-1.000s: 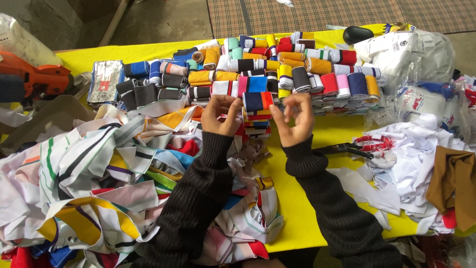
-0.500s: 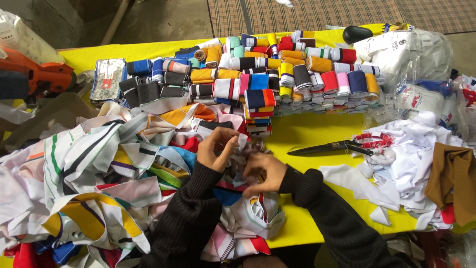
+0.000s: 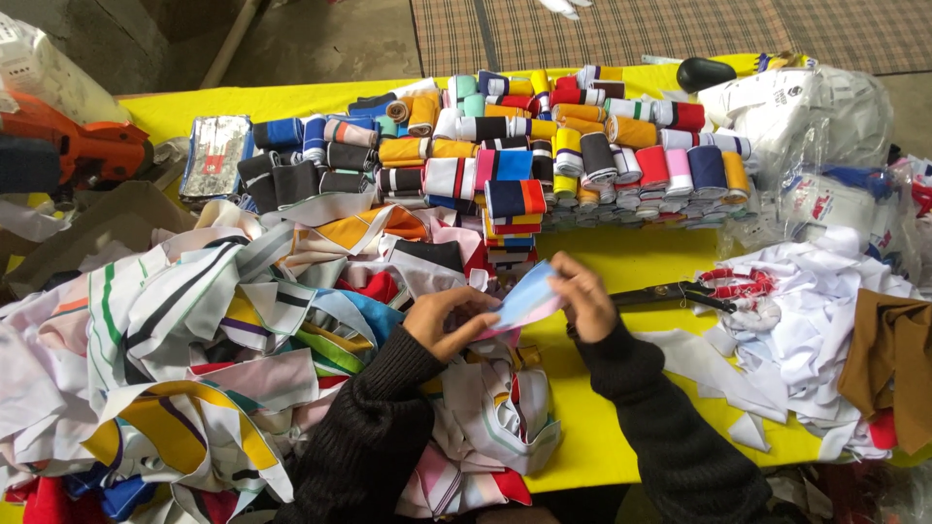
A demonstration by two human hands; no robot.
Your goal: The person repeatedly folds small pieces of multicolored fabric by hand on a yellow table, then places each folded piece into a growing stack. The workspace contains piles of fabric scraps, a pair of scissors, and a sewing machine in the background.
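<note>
Both hands, left hand (image 3: 449, 320) and right hand (image 3: 585, 296), pinched a light-blue-and-pink fabric strip (image 3: 529, 299) above the yellow table (image 3: 621, 262); many rolled strips (image 3: 544, 165) stood stacked far, loose scrap pile (image 3: 223, 330) remained left.

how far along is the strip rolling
Done: many rolls sit stacked in rows at the back of the yellow table. In hand: the left hand and right hand hold one light blue and pink strip between them. Left: a big pile of loose strips lies unrolled, seemingly as much again.
</note>
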